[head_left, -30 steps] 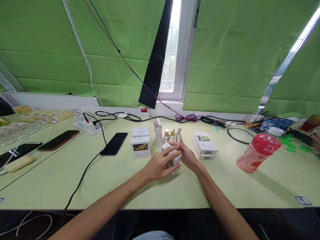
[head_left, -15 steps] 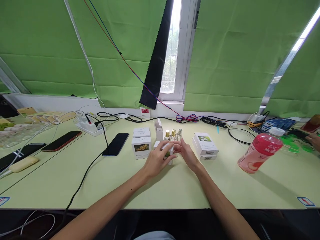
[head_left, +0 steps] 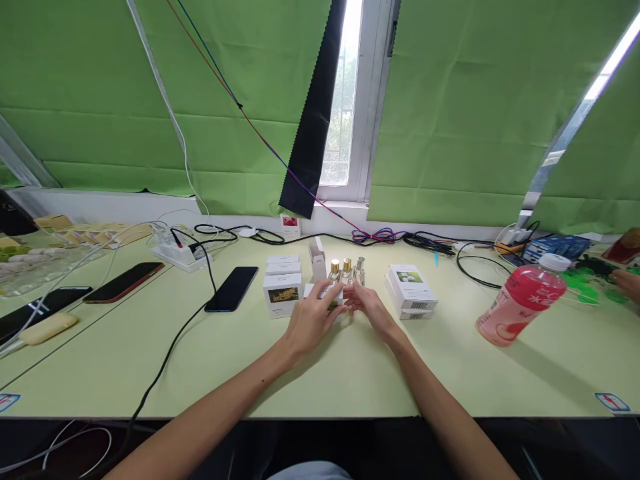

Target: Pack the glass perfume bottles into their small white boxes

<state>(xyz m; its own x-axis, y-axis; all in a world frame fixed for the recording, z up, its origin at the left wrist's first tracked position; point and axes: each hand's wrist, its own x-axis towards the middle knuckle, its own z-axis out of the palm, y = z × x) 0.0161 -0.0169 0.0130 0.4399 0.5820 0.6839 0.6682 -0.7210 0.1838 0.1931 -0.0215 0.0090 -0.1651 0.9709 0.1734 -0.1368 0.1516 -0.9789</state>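
Note:
Under my left hand (head_left: 311,321) is a small white box (head_left: 323,291) with a green picture, its fingers wrapped over the front and top. My right hand (head_left: 373,312) is at the box's right side, fingers bent inward and close together; whatever lies between them is hidden. Just behind both hands stand three small glass bottles, two with gold caps (head_left: 347,265) and one with a silver cap (head_left: 361,262). An upright white carton (head_left: 317,259) with its top open stands behind the held box. Left of my left hand are several white boxes (head_left: 283,293) in a row.
Stacked white boxes (head_left: 410,290) lie to the right, with a pink drink bottle (head_left: 520,301) beyond. Phones (head_left: 231,289), a power strip (head_left: 183,255) and a black cable (head_left: 173,347) occupy the left. Cables run along the wall. Another person's hand (head_left: 627,283) shows at far right.
The white box under my left hand has tipped down slightly and leftward. My right hand's fingers have curled in more beside it. The bottles stay in place.

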